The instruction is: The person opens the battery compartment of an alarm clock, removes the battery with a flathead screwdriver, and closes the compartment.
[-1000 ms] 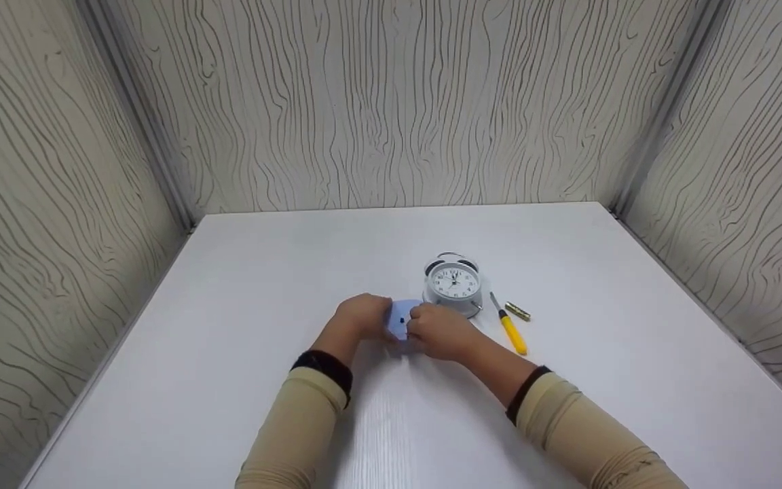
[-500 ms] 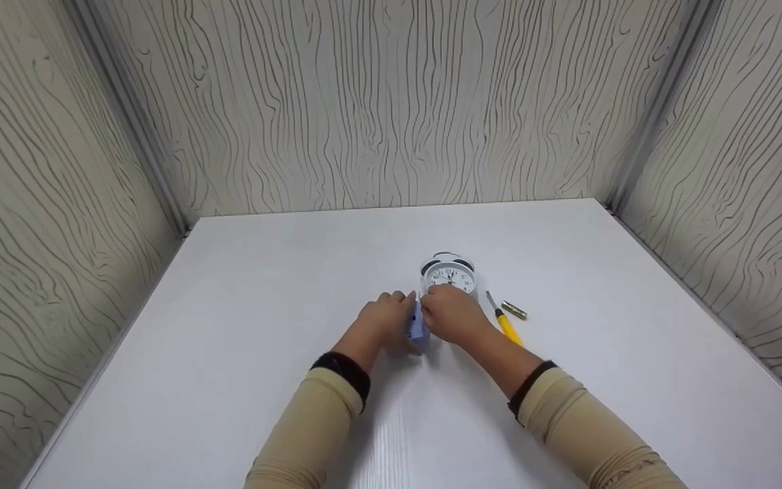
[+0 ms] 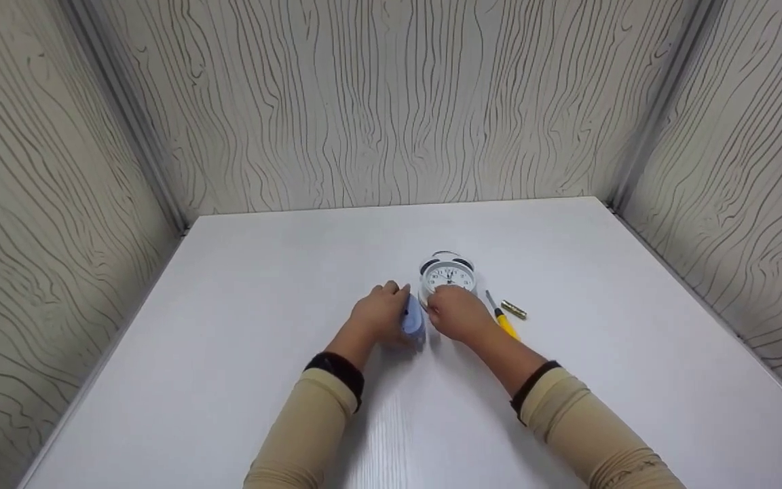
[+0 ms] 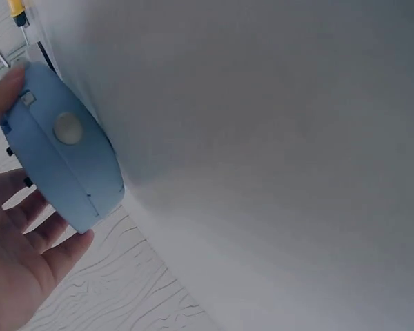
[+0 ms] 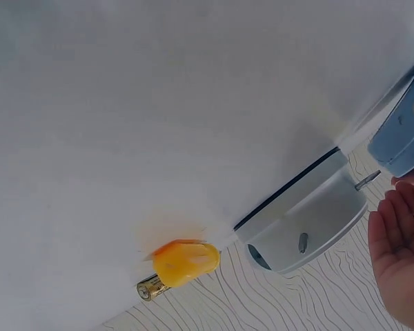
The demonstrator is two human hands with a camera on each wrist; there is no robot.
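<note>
In the head view, the left hand [image 3: 379, 314] grasped the blue device [image 3: 413, 320] at its fingers' 3 o'clock; the right hand [image 3: 460, 314], fingers loosely curled, hung beside it.

The head view was bright and even, probably lit from overhead, with a pale sheen streaking toward the near edge of the table [image 3: 296, 272] and soft shadows along the sleeves [image 3: 303, 428]. Wide-angle stretch pulled the side walls outward. The 2 wrist views were dimmer and greyer; shade dulled the blue case [image 4: 65, 148], and an orange smear fringed the yellow handle [image 5: 186, 263].
</note>
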